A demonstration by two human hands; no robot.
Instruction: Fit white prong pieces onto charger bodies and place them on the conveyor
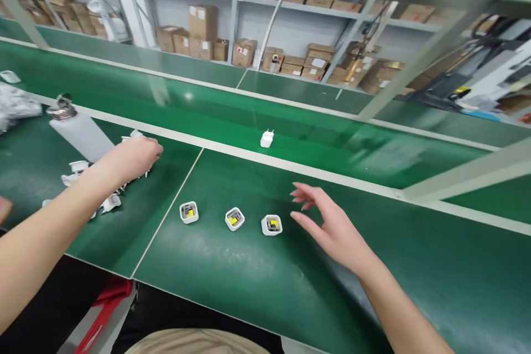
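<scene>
- And here's the left hand (139, 156), out over the loose white pieces (111, 203) on the green workbench (232, 276)! Its fingers are bent and bunched together, but from here I can't tell whether they grip a piece.
- Over on the other side, the right hand (327, 220) is wide open above the bench, fingers parted, thumb well away from them, nothing in its hold.
- Just beyond those fingertips sits the right-hand white housing (271, 225), near but not touched, open side up with yellow and dark parts inside.
- Two more make the row: the middle housing (234, 219), turned cornerwise, and the left-hand housing (189, 212), near the pale seam (167, 213) in the bench top. Both are open upward as well, each showing yellow inside, all three well apart from the left hand.
- Up past the pale rail (290, 166), a white plug (266, 139) rests on the green strip, its two pins pointing away from the person.
- Behind the left forearm there's a pale bottle (85, 135) with a shiny cap, close to the loose pieces; cardboard boxes (203, 25) fill the shelves across the way.
</scene>
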